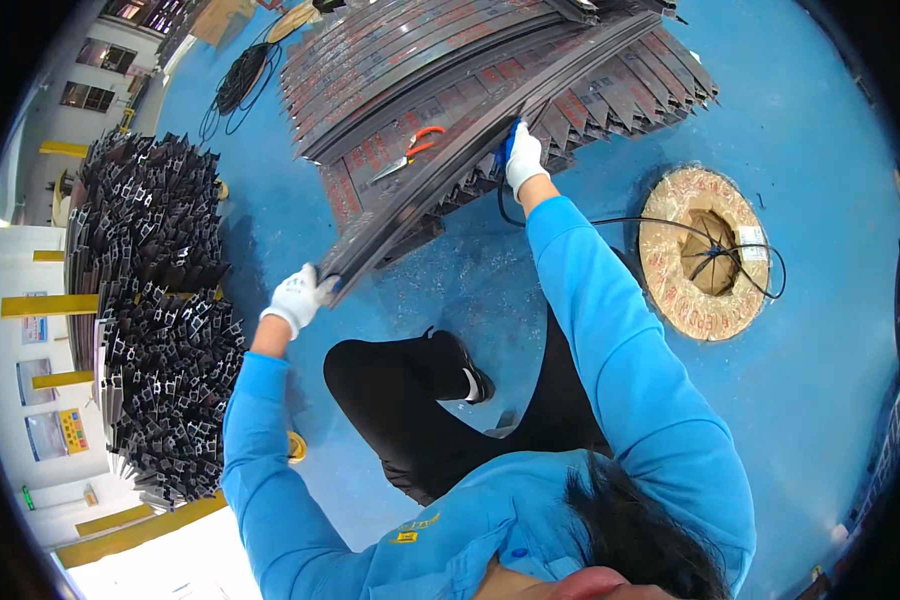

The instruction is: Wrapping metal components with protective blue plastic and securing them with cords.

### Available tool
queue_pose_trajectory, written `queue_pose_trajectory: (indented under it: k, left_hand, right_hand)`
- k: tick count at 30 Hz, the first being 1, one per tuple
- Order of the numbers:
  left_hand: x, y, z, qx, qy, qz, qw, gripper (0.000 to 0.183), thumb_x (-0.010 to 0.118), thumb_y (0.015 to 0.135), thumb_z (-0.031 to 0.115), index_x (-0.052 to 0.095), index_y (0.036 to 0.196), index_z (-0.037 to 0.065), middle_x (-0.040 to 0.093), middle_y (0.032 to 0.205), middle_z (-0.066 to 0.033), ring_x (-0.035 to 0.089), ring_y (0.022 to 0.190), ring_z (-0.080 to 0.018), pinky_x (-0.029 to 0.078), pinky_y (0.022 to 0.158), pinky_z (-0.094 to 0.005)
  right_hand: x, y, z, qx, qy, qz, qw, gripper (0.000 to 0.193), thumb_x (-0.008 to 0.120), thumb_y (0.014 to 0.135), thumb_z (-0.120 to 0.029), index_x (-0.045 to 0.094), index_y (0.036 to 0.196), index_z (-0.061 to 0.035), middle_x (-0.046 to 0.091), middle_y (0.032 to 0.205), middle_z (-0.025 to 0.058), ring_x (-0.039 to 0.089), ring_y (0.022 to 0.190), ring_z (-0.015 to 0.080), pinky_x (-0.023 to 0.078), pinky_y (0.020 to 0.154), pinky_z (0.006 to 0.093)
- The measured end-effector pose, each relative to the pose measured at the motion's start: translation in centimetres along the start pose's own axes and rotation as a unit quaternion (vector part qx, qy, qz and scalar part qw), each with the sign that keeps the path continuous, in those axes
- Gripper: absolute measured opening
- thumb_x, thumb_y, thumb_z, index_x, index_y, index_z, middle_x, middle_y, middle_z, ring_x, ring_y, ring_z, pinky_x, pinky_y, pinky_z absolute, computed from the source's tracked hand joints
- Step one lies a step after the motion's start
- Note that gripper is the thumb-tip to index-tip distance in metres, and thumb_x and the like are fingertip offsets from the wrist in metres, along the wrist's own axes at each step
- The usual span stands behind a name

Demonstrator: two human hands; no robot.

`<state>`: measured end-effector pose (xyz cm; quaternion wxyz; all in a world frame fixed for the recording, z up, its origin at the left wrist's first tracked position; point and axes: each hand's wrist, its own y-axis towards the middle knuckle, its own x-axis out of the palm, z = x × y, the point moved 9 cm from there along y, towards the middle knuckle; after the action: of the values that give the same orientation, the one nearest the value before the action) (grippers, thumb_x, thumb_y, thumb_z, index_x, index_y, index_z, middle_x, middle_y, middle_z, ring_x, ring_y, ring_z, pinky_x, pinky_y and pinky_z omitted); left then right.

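Note:
A long dark metal profile (410,205) slants across in front of me, lying over a stack of similar profiles. Its near left end is in my left hand (300,298), white-gloved, with the fingers closed round it. My right hand (523,160), in a white glove with blue on the palm side, is closed at the profile's near edge, farther along. A thin black strip (610,219) runs up to that hand from a wrapped coil; the fingertips are partly hidden. Red-handled pliers (410,153) lie on the stack beyond the profile.
The stack of flat profiles (390,70) fills the far middle. To the right, the wrapped coil (665,285) lies on the blue floor (820,400). Bundled profiles (160,370) stand at the left between yellow bars (50,306). A black cable coil (242,78) lies far left.

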<state>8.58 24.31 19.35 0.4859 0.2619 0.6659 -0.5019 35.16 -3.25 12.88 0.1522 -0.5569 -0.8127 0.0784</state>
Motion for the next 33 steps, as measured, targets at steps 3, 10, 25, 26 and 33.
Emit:
queue_pose_trajectory:
  k: [3,10,25,26,33]
  left_hand:
    - [-1.6,-2.1,-3.2,-0.024,0.016,0.006,1.000,0.058,0.046,0.087,0.051,0.050,0.098,-0.005,0.063,0.089,-0.0227,0.060,0.084,-0.0398,0.045,0.076,-0.0432]
    - [-4.4,-5.1,-6.3,-0.088,-0.017,-0.018,0.996,0.065,0.051,0.085,0.050,0.047,0.121,-0.004,0.063,0.097,-0.0208,0.060,0.088,-0.0365,0.045,0.079,-0.0394]
    - [-4.4,-10.1,3.1,-0.047,0.215,0.304,0.927,0.089,0.072,0.060,0.029,0.033,0.138,0.012,0.046,0.124,-0.0218,0.050,0.107,-0.0366,0.040,0.090,-0.0437]
    - [-4.0,-10.4,2.7,-0.087,0.264,0.309,0.909,0.090,0.072,0.058,0.028,0.033,0.138,0.013,0.045,0.124,-0.0223,0.049,0.106,-0.0369,0.040,0.090,-0.0444]
    - [-1.7,-14.9,-3.1,-0.085,0.238,0.355,0.900,0.088,0.068,0.055,0.021,0.036,0.137,0.014,0.047,0.116,-0.0193,0.049,0.100,-0.0354,0.039,0.088,-0.0450]
  right_hand:
    - [-0.4,0.1,0.1,0.001,0.025,0.001,1.000,0.029,0.055,0.084,-0.027,0.061,0.088,0.0015,0.059,0.073,0.0093,0.056,0.064,0.0201,0.044,0.058,0.0293]
    - [-0.2,0.6,0.3,0.009,0.072,-0.016,0.997,0.028,0.057,0.083,-0.027,0.061,0.090,0.0003,0.060,0.077,0.0092,0.056,0.066,0.0201,0.044,0.060,0.0294]
    - [6.6,-2.2,1.2,0.020,0.213,0.021,0.977,0.028,0.060,0.080,-0.027,0.062,0.094,-0.0025,0.061,0.085,0.0089,0.056,0.072,0.0201,0.044,0.064,0.0296]
    - [6.8,-2.5,1.3,0.021,0.222,0.023,0.974,0.028,0.061,0.080,-0.027,0.062,0.094,-0.0026,0.061,0.085,0.0089,0.056,0.072,0.0201,0.044,0.064,0.0296]
    - [9.1,-5.6,2.9,0.028,0.286,0.041,0.957,0.028,0.062,0.079,-0.027,0.063,0.096,-0.0039,0.062,0.089,0.0087,0.056,0.074,0.0201,0.044,0.066,0.0297]
